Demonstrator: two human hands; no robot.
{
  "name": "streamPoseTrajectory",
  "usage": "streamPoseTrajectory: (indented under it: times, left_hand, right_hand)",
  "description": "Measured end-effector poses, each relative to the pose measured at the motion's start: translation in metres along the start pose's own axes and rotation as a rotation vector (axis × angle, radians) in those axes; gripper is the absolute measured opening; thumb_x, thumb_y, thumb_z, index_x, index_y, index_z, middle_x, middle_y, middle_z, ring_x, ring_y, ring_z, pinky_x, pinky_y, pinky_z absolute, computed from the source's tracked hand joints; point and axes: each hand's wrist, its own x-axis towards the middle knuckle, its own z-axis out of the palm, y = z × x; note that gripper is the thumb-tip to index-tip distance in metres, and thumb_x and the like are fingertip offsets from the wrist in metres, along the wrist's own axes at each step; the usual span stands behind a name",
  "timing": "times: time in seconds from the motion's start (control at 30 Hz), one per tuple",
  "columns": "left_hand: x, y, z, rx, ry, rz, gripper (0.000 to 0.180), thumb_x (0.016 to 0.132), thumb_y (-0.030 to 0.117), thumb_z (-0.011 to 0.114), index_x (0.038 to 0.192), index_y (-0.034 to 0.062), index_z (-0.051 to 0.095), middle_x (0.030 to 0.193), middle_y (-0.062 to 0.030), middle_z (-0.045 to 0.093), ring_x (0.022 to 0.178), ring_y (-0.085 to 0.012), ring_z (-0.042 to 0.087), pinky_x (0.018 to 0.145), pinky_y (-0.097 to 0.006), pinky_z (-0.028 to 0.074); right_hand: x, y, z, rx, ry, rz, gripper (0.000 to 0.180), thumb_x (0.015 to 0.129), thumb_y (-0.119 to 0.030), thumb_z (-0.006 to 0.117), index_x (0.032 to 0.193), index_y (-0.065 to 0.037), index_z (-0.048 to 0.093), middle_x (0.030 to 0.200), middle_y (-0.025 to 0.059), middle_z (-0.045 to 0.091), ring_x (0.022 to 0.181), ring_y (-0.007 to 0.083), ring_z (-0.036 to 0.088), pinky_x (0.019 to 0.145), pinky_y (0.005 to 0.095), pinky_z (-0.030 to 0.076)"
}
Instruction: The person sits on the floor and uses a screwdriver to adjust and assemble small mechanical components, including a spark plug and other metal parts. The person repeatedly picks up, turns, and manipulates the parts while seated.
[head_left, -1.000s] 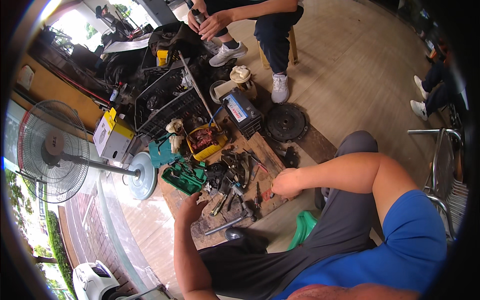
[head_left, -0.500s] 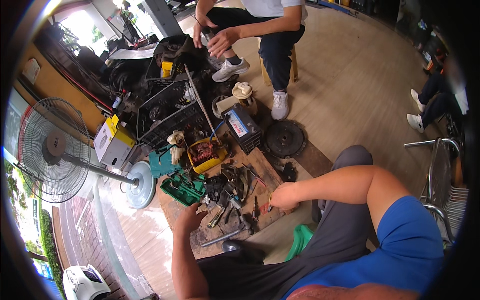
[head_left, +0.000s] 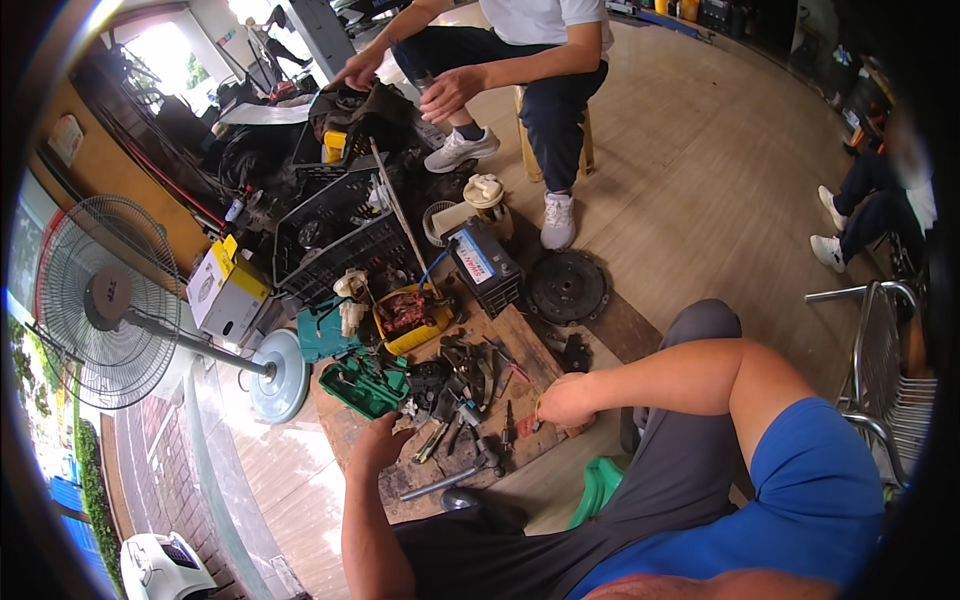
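Note:
My left hand is at the near left of the worn wooden board, beside an opened green plastic case. Its thumb and fingers are apart, with nothing visible in them. At the board's right edge my right hand is closed, fingertips low over a small red patch; whatever it may hold is too small to make out. Between the hands lie a hammer with a metal handle, a slim dark screwdriver-like tool, red-handled pliers and several other jumbled hand tools.
Beyond the tools stand a yellow container of reddish pieces, a car battery and a black crate. A dark round disc lies to the right. A fan stands left. Another person sits opposite; a metal chair is right.
The person opposite has moved one hand leftward to the dark items beside them. My hands have stayed nearly in place; the view has shifted slightly.

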Motion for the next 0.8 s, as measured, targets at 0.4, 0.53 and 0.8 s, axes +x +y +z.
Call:
streamPoseTrajectory:
  times: [0.4, 0.53, 0.8]
  left_hand:
    - [-0.001, 0.0, 0.001, -0.013, -0.007, -0.002, 0.049, 0.087, 0.032, 0.07, 0.126, 0.0047, 0.061, 0.12, -0.0228, 0.065, 0.113, -0.0385, 0.061, 0.094, -0.043, 0.048]
    - [0.0, 0.002, -0.001, 0.009, -0.012, -0.006, 0.049, 0.087, 0.032, 0.07, 0.126, 0.0045, 0.061, 0.12, -0.0231, 0.065, 0.113, -0.0384, 0.061, 0.094, -0.043, 0.048]
    - [0.003, -0.005, 0.006, -0.014, -0.004, 0.023, 0.048, 0.087, 0.03, 0.07, 0.126, 0.0029, 0.062, 0.117, -0.023, 0.066, 0.114, -0.0377, 0.061, 0.095, -0.042, 0.048]
  right_hand:
    - [0.005, 0.003, 0.002, 0.014, -0.087, 0.004, 0.024, 0.081, -0.02, 0.064, 0.089, 0.002, 0.068, 0.09, 0.02, 0.071, 0.089, 0.0373, 0.069, 0.075, 0.0458, 0.054]
    - [0.013, 0.013, 0.019, 0.014, -0.047, -0.011, 0.025, 0.083, -0.022, 0.065, 0.091, 0.002, 0.069, 0.091, 0.0199, 0.071, 0.09, 0.0374, 0.069, 0.076, 0.0463, 0.055]
    - [-0.009, -0.006, -0.012, 0.023, -0.042, -0.01, 0.03, 0.084, -0.027, 0.068, 0.092, 0.002, 0.071, 0.094, 0.0194, 0.072, 0.093, 0.037, 0.069, 0.078, 0.047, 0.055]
